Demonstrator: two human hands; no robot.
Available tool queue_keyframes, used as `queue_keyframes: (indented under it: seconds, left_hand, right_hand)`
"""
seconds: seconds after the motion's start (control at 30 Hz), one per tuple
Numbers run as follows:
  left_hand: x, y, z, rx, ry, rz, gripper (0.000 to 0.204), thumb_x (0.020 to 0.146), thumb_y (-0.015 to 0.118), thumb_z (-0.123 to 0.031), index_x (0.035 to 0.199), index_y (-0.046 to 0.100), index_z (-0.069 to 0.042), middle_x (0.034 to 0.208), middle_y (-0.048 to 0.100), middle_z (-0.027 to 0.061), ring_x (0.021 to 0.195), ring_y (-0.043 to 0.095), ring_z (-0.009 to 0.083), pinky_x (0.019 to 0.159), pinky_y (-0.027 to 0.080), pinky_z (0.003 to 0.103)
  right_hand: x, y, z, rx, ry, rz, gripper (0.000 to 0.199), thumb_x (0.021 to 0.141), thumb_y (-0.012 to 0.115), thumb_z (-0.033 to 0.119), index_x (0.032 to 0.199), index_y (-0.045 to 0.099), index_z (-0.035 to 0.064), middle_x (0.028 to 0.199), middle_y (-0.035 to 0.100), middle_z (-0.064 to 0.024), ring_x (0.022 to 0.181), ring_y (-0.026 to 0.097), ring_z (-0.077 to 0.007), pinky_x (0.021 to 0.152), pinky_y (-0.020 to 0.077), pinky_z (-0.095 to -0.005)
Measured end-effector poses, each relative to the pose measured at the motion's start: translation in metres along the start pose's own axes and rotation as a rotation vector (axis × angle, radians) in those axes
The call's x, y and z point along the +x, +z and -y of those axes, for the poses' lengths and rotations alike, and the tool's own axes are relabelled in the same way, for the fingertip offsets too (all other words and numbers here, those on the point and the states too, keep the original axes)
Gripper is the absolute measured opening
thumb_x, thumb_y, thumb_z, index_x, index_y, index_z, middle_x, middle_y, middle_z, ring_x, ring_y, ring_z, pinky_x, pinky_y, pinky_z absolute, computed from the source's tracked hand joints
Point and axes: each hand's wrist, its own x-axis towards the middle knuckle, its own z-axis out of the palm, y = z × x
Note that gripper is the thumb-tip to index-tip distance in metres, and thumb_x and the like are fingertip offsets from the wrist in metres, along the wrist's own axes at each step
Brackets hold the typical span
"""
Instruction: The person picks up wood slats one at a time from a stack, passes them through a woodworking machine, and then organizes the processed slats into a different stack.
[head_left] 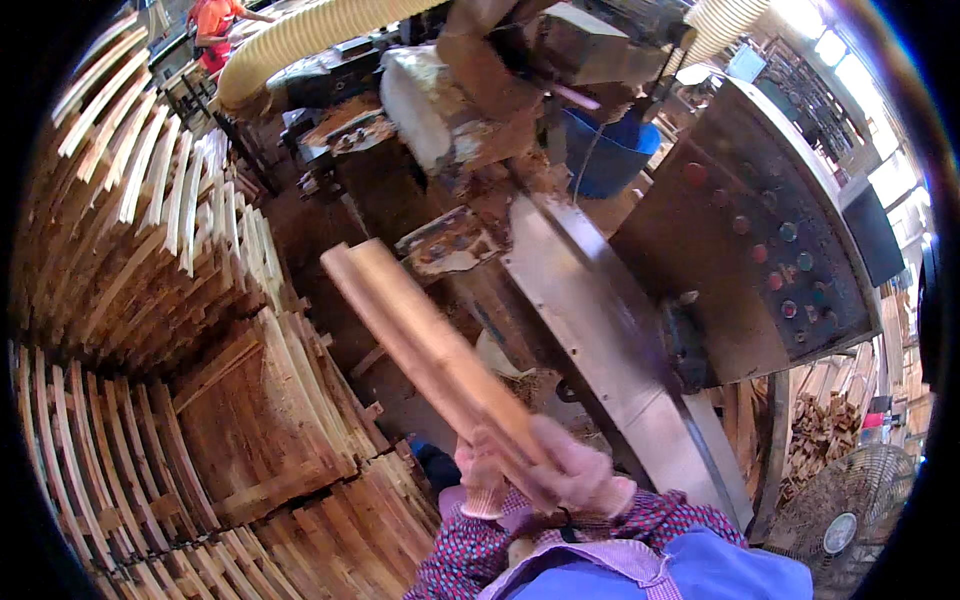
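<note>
Several long wooden strips [430, 350] are bunched side by side in front of me, slanting from my chest up to the far left. My left hand [480, 473] is closed around their near end from the left side. On the other side, my right hand [575, 468] grips the same end, blurred by motion. The far end hangs free in the air, beside a dusty machine bracket [450, 240]. To the right of the strips runs the machine's long metal infeed table [590, 320], apart from them.
Tall stacks of wooden strips [230, 400] fill the left. A control panel [760, 240] with coloured buttons stands at the right, a fan [840, 530] below it. A yellow hose [320, 45] and blue bin [610, 150] lie beyond; a person in orange [213, 25] stands far left.
</note>
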Motion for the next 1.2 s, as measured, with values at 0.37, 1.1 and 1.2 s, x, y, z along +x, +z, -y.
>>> queue_keyframes:
  seconds: [0.37, 1.1, 1.2]
  left_hand:
    - [0.019, 0.061, 0.029, 0.032, -0.096, 0.085, 0.057, 0.09, 0.068, -0.031, 0.131, 0.041, -0.002, 0.112, 0.057, 0.0111, 0.098, 0.058, 0.0233, 0.083, 0.052, 0.037]
    - [0.017, 0.033, 0.058, 0.771, 0.089, 0.325, 0.05, 0.099, 0.05, -0.023, 0.142, 0.038, 0.0, 0.128, 0.058, 0.0144, 0.12, 0.053, 0.0285, 0.101, 0.042, 0.036]
    - [0.05, -0.117, 0.039, 0.642, -0.077, -0.016, 0.051, 0.098, 0.052, -0.027, 0.142, 0.04, -0.004, 0.128, 0.059, 0.0147, 0.118, 0.055, 0.0264, 0.1, 0.042, 0.036]
  right_hand:
    - [0.084, -0.14, -0.09, -1.125, -0.166, -0.404, 0.044, 0.083, 0.059, 0.018, 0.124, 0.055, 0.0045, 0.141, 0.044, -0.018, 0.134, 0.036, -0.0321, 0.112, 0.0289, -0.0456]
    - [-0.024, -0.103, -0.034, -0.325, 0.201, -0.166, 0.074, 0.078, 0.069, 0.018, 0.143, 0.038, -0.0016, 0.136, 0.049, -0.0246, 0.124, 0.049, -0.0372, 0.105, 0.0392, -0.0392]
    - [-0.048, -0.107, -0.085, -0.722, 0.24, -0.22, 0.062, 0.08, 0.065, 0.022, 0.136, 0.049, -0.0001, 0.133, 0.052, -0.0241, 0.124, 0.049, -0.0412, 0.107, 0.0383, -0.0423]
